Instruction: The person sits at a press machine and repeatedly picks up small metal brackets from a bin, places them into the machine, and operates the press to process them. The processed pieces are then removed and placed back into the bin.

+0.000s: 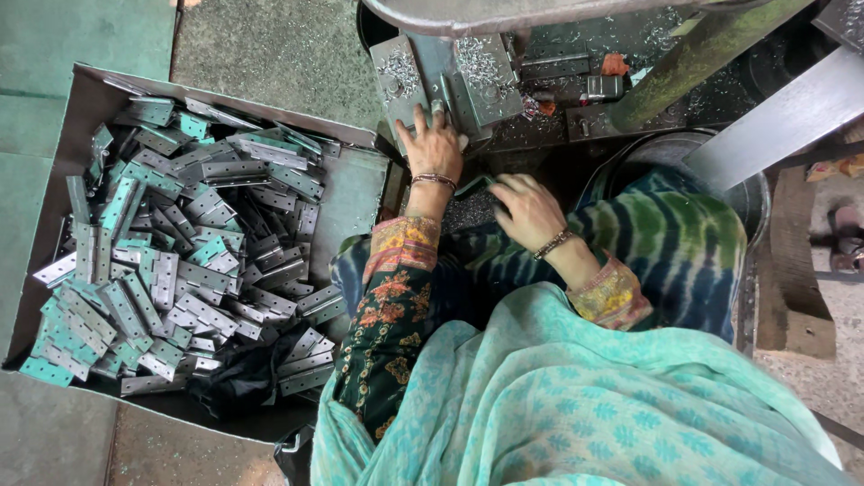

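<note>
My left hand (434, 142) reaches forward onto the grey metal bed of a press machine (486, 72), fingers spread on a small metal piece at the die; whether it grips that piece is unclear. My right hand (525, 209) rests lower, near my lap, curled around a green-coated hinge plate (474, 186). Both wrists carry bracelets. A tie-dyed cloth (666, 243) covers my knees.
A large grey metal tray (355, 193) on my left holds a heap of several metal hinges (180, 243), some green-coated. Metal shavings litter the machine bed. A green post (693, 54) and a steel bar (774, 117) stand at right. A dark cloth (243, 373) lies in the tray.
</note>
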